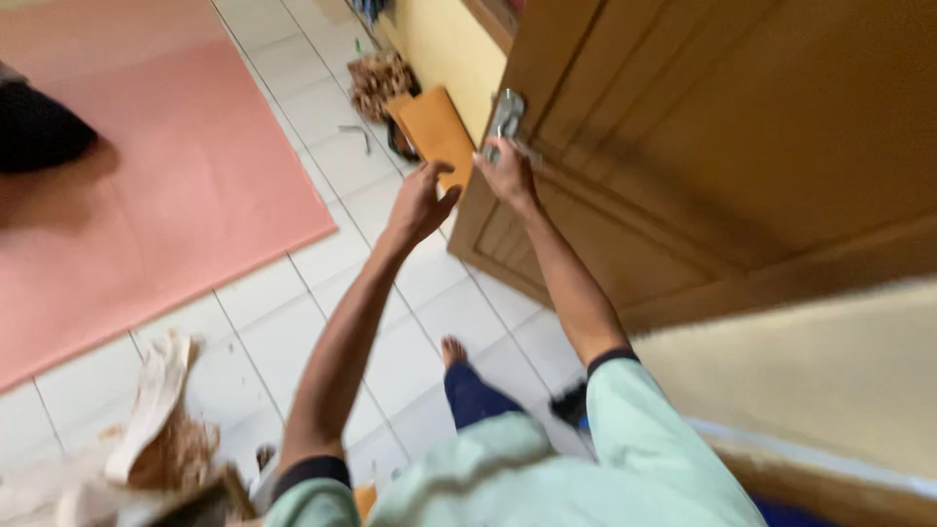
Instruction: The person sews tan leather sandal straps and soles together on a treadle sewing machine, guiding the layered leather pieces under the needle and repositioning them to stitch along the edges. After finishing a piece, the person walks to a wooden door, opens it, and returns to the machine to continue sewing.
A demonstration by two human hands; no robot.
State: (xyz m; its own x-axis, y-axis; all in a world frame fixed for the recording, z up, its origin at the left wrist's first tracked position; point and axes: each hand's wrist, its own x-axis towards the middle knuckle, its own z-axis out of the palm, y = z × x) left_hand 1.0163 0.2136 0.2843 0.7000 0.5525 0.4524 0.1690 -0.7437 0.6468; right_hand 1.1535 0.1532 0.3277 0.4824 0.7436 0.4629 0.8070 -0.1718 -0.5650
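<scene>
Mid-step at the wooden door (pixel 742 127): right hand (pixel 508 176) clenched on the metal handle (pixel 507 115); left hand (pixel 420 203) released, hovering beside the door's edge. Next probably calls for a steady pull.

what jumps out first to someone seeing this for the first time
The big brown wooden door fills the upper right, with the right hand on its silver metal handle. The left hand hangs open beside the door's edge. At left, a pink rectangular mat covers the white tiled floor.
</scene>
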